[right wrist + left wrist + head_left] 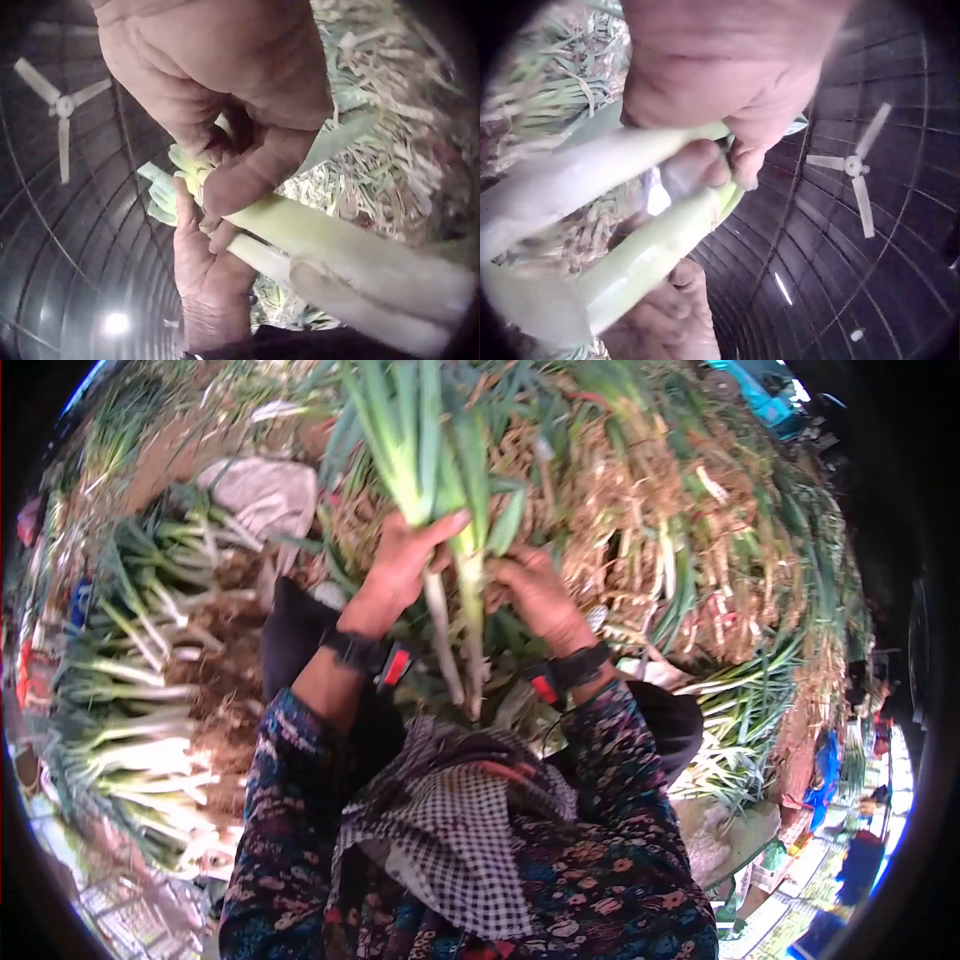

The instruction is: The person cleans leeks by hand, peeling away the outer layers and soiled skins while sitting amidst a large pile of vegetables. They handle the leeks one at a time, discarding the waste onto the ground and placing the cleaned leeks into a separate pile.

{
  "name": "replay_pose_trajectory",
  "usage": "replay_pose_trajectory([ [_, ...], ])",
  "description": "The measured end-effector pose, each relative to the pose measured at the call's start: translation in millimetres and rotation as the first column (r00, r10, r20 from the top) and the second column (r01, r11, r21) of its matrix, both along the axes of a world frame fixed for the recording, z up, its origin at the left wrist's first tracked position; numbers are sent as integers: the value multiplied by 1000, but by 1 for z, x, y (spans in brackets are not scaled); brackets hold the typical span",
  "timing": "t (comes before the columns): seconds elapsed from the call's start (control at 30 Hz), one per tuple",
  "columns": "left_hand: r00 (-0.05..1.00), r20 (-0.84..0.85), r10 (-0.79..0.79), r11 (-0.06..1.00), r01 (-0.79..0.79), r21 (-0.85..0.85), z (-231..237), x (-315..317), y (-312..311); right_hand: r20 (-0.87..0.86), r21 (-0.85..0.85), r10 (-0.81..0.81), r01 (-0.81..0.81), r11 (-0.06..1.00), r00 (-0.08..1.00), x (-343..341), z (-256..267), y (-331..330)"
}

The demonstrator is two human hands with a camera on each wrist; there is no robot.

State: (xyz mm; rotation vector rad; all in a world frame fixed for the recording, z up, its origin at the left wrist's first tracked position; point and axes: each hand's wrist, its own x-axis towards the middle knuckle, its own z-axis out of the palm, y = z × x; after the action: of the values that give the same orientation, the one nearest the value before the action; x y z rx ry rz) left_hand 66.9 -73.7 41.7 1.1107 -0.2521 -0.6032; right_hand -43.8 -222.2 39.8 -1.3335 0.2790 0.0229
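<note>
My left hand [398,568] grips two long green onions [472,625] where the white stalks turn to green leaves, its thumb laid across them. Their leaves point away from me and the white ends hang toward my lap. My right hand [538,596] is at the right-hand stalk. In the right wrist view its thumb and finger pinch a leaf [337,142] against the pale stalk [330,240]. The left wrist view shows both stalks [649,255] spread apart below my left hand [720,67], with part of my right hand behind them.
Rows of white-stalked green onions [140,735] lie at the left beside brown soil. A large heap of untrimmed onions with dry roots [620,510] fills the far side and right. A pale cloth [262,495] lies at the upper left; more onions [740,720] lie by my right knee.
</note>
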Motion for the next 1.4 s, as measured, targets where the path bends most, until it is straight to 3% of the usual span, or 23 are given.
replay_pose_trajectory([
  [0.1,989,3,-147,979,146,-142,2,2,2,-74,414,-41,68,908,996,4,-30,-8],
  [0.23,987,-31,-157,978,151,-145,-6,-3,1,-279,384,48,66,921,959,7,-55,-12],
  [0.27,989,-8,-151,981,149,-127,-10,-2,-2,-355,178,33,33,984,934,6,-73,-13],
  [0.3,988,-6,-153,981,152,-124,-11,-1,-2,-235,-406,2,-100,908,972,-1,-99,-15],
  [0.33,996,30,-81,990,84,-110,-10,2,-4,-114,-857,47,-123,500,992,-13,-132,-19],
  [0.4,997,65,37,994,-30,-106,5,4,-2,-118,-905,108,-151,397,987,-46,-238,-33],
  [0.43,987,98,124,988,-114,-102,17,5,-2,-116,-905,116,-153,396,986,-60,-231,-32],
  [0.5,985,109,136,989,-129,-69,10,18,0,-660,-698,73,-646,309,748,-84,-191,-24],
  [0.53,985,106,138,989,-132,-61,5,20,0,-662,-693,79,-650,312,745,-79,-169,-20],
  [0.6,966,157,205,977,-212,29,-1,20,-3,-106,-943,-83,-74,325,991,-54,-115,-12],
  [0.67,958,175,228,974,-225,-35,-1,13,-9,343,-885,62,300,356,937,-30,-50,2],
  [0.7,949,187,254,966,-239,-99,-2,10,-13,499,-845,129,449,291,857,-19,-31,14],
  [0.77,951,179,252,965,-234,-118,-9,11,-20,619,-776,195,553,302,761,2,-14,35],
  [0.83,942,208,262,962,-238,-133,-18,11,-19,540,-841,224,528,117,811,8,-8,47],
  [0.87,939,173,296,953,-278,-125,-18,10,-17,537,-843,227,524,122,812,3,-23,46],
  [0.93,934,178,310,950,-296,-99,-11,12,-11,253,-966,539,179,186,803,-16,-63,40],
  [0.97,933,183,311,950,-301,-78,-5,12,-9,254,-966,539,182,185,803,-25,-61,38],
  [1.07,941,123,315,948,-307,-81,-2,13,-5,334,-931,349,248,268,876,-37,-47,35],
  [1.1,944,103,314,949,-310,-55,-2,14,-5,521,-810,199,407,422,830,-35,-31,31],
  [1.2,949,56,310,949,-305,-84,2,11,-8,529,-787,30,477,392,848,-28,-30,25],
  [1.27,967,-9,256,964,-256,-78,2,12,-8,25,-649,-4,19,761,1000,-33,-55,26],
  [1.37,972,-17,235,968,-235,-83,-1,2,-14,119,-667,-121,170,725,985,-44,-63,37],
  [1.4,989,38,145,980,-139,-144,-8,0,-14,286,-673,-59,244,698,956,-43,-64,36],
])
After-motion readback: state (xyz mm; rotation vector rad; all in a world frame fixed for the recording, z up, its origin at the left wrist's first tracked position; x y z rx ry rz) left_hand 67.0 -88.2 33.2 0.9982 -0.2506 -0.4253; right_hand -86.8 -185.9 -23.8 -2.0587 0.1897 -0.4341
